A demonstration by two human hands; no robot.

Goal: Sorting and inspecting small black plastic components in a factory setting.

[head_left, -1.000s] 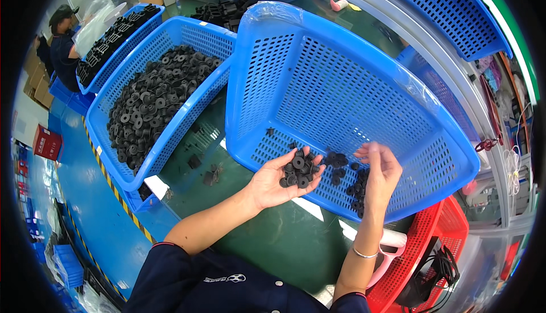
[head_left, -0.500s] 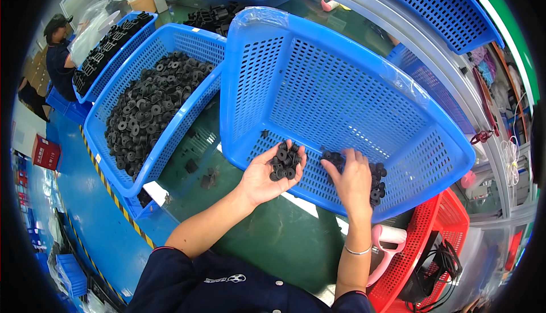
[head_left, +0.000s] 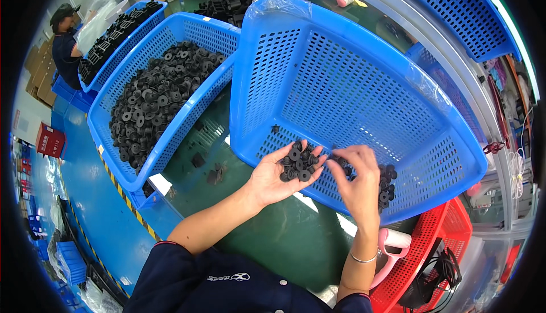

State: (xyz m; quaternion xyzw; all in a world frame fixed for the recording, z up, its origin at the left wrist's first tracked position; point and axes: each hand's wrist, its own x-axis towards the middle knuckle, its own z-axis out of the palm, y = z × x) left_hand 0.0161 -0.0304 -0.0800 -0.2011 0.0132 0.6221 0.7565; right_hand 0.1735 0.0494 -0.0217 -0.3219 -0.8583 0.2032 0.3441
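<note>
Palm up, my left hand (head_left: 277,177) cups a heap of small black ringed rubber grommets (head_left: 298,162) over the near edge of a large blue perforated basket (head_left: 352,82). My right hand (head_left: 359,183) is just to its right, its thumb and fingers curled together close to the left fingertips. Whatever is between those fingers is too small to make out. More black grommets (head_left: 387,186) lie in the basket, partly behind my right hand. A single black piece (head_left: 276,129) rests on the basket floor farther left.
To the left stands a blue basket (head_left: 161,168) full of black grommets (head_left: 153,99). A red basket (head_left: 418,256) with a black cabled device (head_left: 430,276) and a pink-and-white handled object (head_left: 392,244) are at lower right. A co-worker (head_left: 65,51) sits at far left.
My right hand has risen from the grommets in the basket and come closer to my left hand, its fingers drawn in. The whole view has shifted slightly.
</note>
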